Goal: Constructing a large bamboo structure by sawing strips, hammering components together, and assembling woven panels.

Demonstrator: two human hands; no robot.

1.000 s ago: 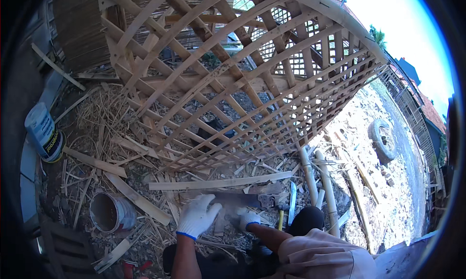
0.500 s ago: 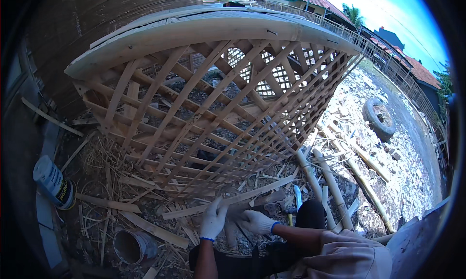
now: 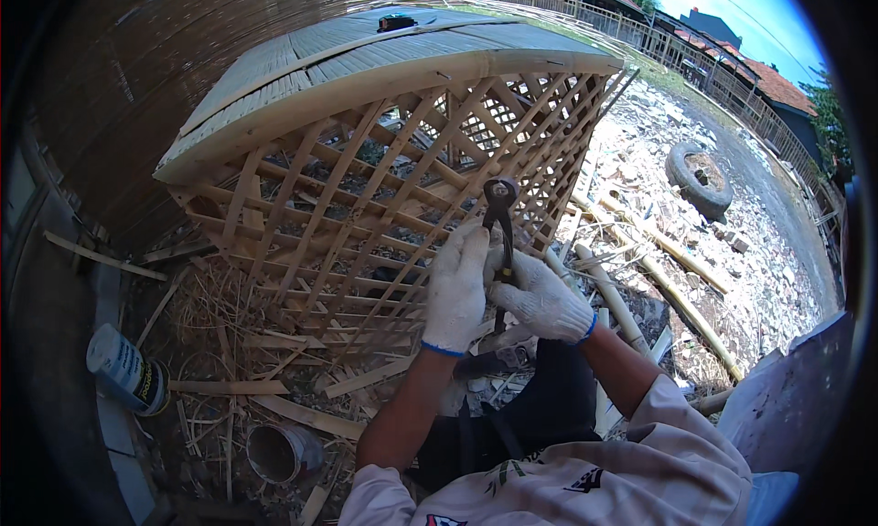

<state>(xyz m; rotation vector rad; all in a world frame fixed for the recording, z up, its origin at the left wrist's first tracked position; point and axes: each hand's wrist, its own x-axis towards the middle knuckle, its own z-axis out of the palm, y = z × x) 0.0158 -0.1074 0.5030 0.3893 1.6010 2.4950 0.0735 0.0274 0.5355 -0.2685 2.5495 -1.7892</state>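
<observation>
A pair of dark metal pincers (image 3: 501, 217) stands upright in front of my chest, jaws up. My right hand (image 3: 544, 299), in a white knit glove with a blue cuff, is closed around its handles. My left hand (image 3: 455, 293), gloved the same way, is raised right beside the pincers with its fingers stretched upward; whether it touches the tool is hard to make out. Beyond both hands stands a wooden lattice (image 3: 366, 197) of crossed slats under a slatted top (image 3: 347, 64). Nails (image 3: 444, 75) stick out of the top's front board.
A small black object (image 3: 396, 22) lies on the top. To the left are a white-and-dark tub (image 3: 126, 370) and an open bucket (image 3: 285, 455). Loose strips (image 3: 306, 416) and shavings litter the ground. Bamboo poles (image 3: 681, 261) and an old tyre (image 3: 699, 180) lie on the right.
Both hands have risen from low near the ground to chest height, and the pincers now show clearly in my right hand. The view has shifted, showing more of the slatted top.
</observation>
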